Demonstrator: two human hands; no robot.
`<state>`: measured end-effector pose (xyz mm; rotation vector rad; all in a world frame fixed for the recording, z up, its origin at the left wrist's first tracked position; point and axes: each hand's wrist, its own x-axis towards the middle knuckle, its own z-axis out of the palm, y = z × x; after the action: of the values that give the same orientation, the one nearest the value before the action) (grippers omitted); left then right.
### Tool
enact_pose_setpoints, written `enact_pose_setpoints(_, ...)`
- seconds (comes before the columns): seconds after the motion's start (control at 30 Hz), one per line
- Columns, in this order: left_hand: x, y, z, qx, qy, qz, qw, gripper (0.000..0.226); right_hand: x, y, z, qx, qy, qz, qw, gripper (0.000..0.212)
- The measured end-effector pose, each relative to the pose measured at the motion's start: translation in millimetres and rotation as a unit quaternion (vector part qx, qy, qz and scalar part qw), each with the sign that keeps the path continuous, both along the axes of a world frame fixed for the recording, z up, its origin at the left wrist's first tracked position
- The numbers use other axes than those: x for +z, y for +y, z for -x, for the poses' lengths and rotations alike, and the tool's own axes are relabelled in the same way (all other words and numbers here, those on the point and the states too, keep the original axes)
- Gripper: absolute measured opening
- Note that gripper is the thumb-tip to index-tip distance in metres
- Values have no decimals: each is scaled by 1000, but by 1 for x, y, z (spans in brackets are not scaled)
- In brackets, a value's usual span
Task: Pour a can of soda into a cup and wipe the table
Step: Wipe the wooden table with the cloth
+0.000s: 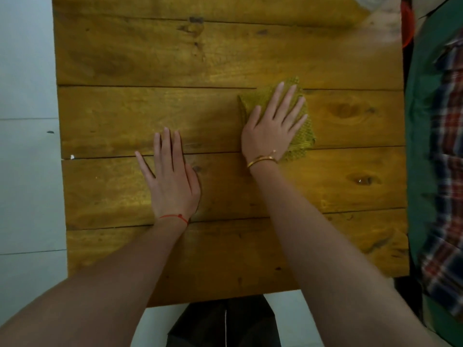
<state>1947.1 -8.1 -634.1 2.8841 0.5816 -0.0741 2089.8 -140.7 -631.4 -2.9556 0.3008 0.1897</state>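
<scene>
Yellow woven cloth (298, 141) is laid flat on the plank tabletop (125, 58), right of centre, straddling a seam between two planks. Right hand (271, 128) is pressed palm-down on the cloth, fingers straight and spread, nothing gripped; a gold bangle (261, 160) is worn on that wrist, at the cloth's near edge. Left hand (171, 176) is laid flat on bare wood, left of the cloth and nearer the body, well apart from it, fingers straight, holding nothing; a red string (175, 217) is tied round its wrist. A blurred pale object (375, 11) is seen far beyond the cloth at the tabletop's far right corner; what it is cannot be told. Green fabric (423, 121) and plaid cloth (448, 171) are seen right of the cloth, past the tabletop edge. No can or cup can be made out.
</scene>
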Motion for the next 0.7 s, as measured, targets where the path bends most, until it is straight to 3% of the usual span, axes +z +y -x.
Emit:
enact_pose_setpoints(0.17,-1,0,-3,1,15,-9,1000,62,1,34,16,220,-1,-42,975,62)
enact_pose_setpoints(0.23,0,0,-2,-1,18,-13,1000,62,0,32,17,266,5,-51,963,62)
enact_pose_setpoints(0.33,0,1,-3,-1,22,-18,1000,63,0,4,-8,221,1,-26,975,62)
enact_pose_setpoints(0.4,-1,2,-3,0,21,-11,1000,63,0,-28,-39,84,14,1,996,62)
enact_pose_setpoints(0.5,-1,1,-4,-3,28,-19,999,63,2,-50,-71,-70,28,-5,997,63)
enact_pose_setpoints(0.6,-2,1,-4,-5,29,-28,999,63,4,-21,-70,-18,25,4,999,64)
enact_pose_setpoints(0.7,-4,1,-4,-2,20,-21,1000,63,4,28,-50,132,19,-12,991,66)
